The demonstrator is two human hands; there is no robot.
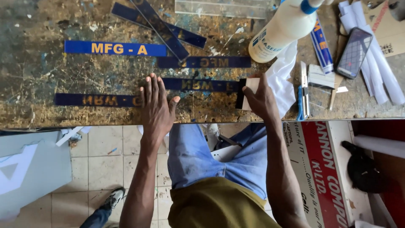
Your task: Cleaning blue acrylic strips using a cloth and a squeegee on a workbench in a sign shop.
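The left hand (155, 101) lies flat and open, fingers spread wide, pressing down on the paint-spattered workbench (38, 76); its fingertips touch the left end of a dark blue strip with mirrored yellow lettering (202, 85), which runs from the hand toward three o'clock. At that strip's right end the right hand (260, 98) closes its fingers on a small pale block with a black edge (248, 93), and the block's black edge sits against the strip's end. At nine o'clock from the left hand lies a second dark blue strip (96, 100), its right end just beside the thumb side of the hand. At twelve o'clock from the hands rests a third dark strip (204, 62), and beyond it two long strips cross each other (162, 27). At eleven o'clock lies a brighter blue strip with readable yellow lettering (114, 48). At one o'clock from the right hand a white plastic bottle with a blue cap (280, 29) lies tilted, with a white cloth (283, 80) just beneath it. At three o'clock sit a blue utility knife (302, 95) and, farther off, a phone (354, 52) on rolled white paper (379, 71).
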